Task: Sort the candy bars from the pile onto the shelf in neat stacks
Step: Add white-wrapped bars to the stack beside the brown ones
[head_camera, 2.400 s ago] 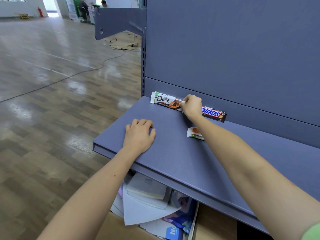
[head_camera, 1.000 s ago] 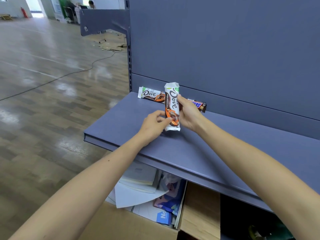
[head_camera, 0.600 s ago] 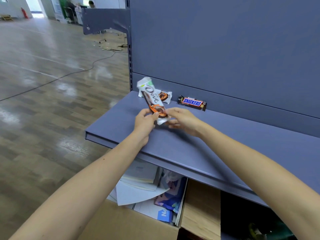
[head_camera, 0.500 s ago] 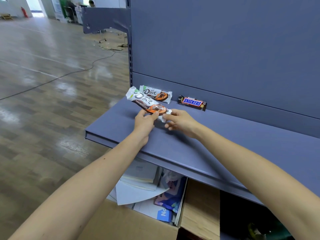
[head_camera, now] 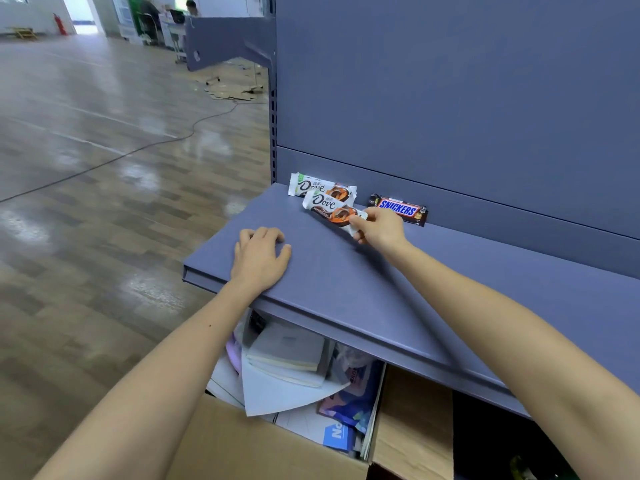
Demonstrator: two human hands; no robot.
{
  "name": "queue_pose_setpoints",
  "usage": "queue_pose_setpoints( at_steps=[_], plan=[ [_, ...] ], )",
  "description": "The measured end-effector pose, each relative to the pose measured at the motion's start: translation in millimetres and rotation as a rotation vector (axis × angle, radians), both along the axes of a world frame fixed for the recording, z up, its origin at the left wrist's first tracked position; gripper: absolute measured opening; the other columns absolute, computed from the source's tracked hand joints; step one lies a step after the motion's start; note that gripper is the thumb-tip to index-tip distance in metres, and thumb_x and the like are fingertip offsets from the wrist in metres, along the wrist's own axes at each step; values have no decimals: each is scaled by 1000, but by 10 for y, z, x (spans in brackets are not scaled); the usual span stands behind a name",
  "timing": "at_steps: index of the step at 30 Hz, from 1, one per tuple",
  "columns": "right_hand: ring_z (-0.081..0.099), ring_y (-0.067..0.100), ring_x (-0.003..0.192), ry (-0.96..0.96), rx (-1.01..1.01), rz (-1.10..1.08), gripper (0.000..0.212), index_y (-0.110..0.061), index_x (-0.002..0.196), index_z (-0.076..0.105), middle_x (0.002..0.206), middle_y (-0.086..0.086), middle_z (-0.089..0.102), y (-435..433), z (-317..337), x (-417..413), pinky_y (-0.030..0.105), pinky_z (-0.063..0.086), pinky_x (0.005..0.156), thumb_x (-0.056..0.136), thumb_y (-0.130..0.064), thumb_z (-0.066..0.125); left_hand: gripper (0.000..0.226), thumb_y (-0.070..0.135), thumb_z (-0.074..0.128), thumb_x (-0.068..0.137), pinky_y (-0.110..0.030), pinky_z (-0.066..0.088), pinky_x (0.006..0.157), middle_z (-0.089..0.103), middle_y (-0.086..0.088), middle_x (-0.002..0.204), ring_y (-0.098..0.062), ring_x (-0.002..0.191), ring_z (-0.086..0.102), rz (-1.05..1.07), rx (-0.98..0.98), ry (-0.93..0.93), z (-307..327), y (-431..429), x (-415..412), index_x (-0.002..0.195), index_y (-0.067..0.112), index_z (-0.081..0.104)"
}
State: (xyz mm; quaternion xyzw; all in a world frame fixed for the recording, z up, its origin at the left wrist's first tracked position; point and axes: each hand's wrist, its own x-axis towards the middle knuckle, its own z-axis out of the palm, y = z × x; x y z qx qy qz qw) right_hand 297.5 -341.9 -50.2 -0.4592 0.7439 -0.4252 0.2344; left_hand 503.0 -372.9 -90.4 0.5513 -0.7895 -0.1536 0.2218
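One white Dove bar lies along the back wall of the blue-grey shelf. A second Dove bar lies slanted in front of it, its upper end overlapping the first. My right hand pinches the second bar's near end. A brown Snickers bar rests against the back wall just right of the Dove bars, behind my right hand. My left hand rests flat on the shelf near its front left corner, holding nothing.
Below the shelf, an open cardboard box holds books and papers. The shelf's back panel rises behind the bars. A wooden floor with a cable spreads to the left.
My left hand let go of the second Dove bar and dropped onto the shelf. My right hand carried that bar back until it overlaps the first Dove bar.
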Motion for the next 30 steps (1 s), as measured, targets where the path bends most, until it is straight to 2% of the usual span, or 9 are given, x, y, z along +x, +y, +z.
queue_pose_setpoints(
  at_steps=[4, 7, 11, 14, 17, 20, 24, 30],
  plan=[
    [50, 11, 54, 197, 32, -2, 33, -17, 56, 51, 56, 2, 56, -147, -37, -99, 26, 45, 71, 88, -18, 56, 31, 34, 40, 95, -38, 28, 96, 56, -3, 121, -27, 118, 34, 25, -74, -31, -14, 24, -33, 111, 12, 55],
    [54, 19, 67, 261, 45, 3, 21, -8, 68, 58, 59, 6, 57, -266, -22, -87, 28, 43, 70, 88, -17, 55, 33, 35, 39, 96, -38, 26, 97, 54, -2, 124, -26, 119, 33, 16, -48, -47, -17, 8, -27, 114, 13, 54],
    [56, 26, 78, 332, 54, -16, 22, -3, 70, 58, 80, 21, 68, -440, -31, -61, 33, 45, 73, 86, -18, 57, 32, 35, 39, 96, -38, 27, 97, 54, -2, 123, -26, 119, 34, 20, -43, -37, -11, 15, -17, 113, 13, 54],
    [51, 28, 78, 344, 65, -64, 29, -10, 59, 46, 84, 21, 67, -554, -59, -55, 31, 40, 67, 85, -18, 58, 31, 35, 40, 95, -38, 27, 96, 56, -1, 121, -25, 119, 34, 27, -49, -21, -14, 9, -24, 111, 13, 55],
    [48, 26, 76, 341, 74, -97, 19, -7, 71, 52, 80, 17, 60, -641, -62, -58, 27, 34, 65, 84, -19, 60, 31, 35, 42, 95, -38, 28, 96, 57, -1, 119, -25, 119, 34, 38, -52, -15, -22, -12, -37, 109, 13, 57],
    [52, 28, 79, 339, 71, -101, 20, -1, 89, 60, 91, 17, 64, -724, -78, -74, 28, 37, 67, 84, -20, 61, 30, 36, 43, 94, -37, 29, 94, 58, -3, 115, -24, 118, 35, 52, -55, 0, -22, -21, -43, 106, 12, 57],
    [57, 34, 97, 308, 43, -138, 24, -3, 100, 57, 104, 18, 64, -787, -99, -69, 31, 40, 72, 84, -20, 59, 29, 35, 44, 94, -36, 29, 93, 58, -5, 112, -25, 117, 36, 70, -61, 37, -14, -15, -41, 103, 11, 58],
    [57, 33, 102, 300, 59, -147, 19, -15, 94, 43, 109, 15, 62, -801, -76, -87, 33, 43, 76, 86, -20, 59, 30, 36, 44, 94, -37, 31, 92, 59, -4, 110, -26, 116, 38, 75, -51, 41, -12, -29, -32, 102, 11, 58]
  ],
)
